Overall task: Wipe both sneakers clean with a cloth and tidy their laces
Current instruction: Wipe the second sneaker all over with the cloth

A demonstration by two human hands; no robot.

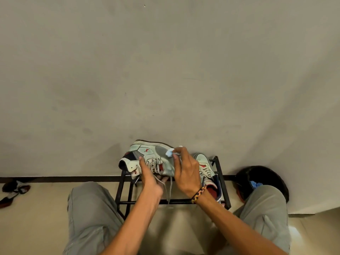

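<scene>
Left hand (150, 178) gripping a sneaker (147, 157) tipped on its side above a black metal rack (223, 183), right hand (185, 173) pinching a pale blue cloth (169, 152) against its toe, laces (168, 188) dangling, second sneaker (206, 166) on the rack (partly hidden by the right wrist), dark shoes (12, 190) on the floor far left, black bag (263, 179) right.

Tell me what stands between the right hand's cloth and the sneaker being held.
Nothing visible does. The right hand pinches the light blue cloth directly against the side of the held sneaker, which the left hand grips from underneath.
</scene>
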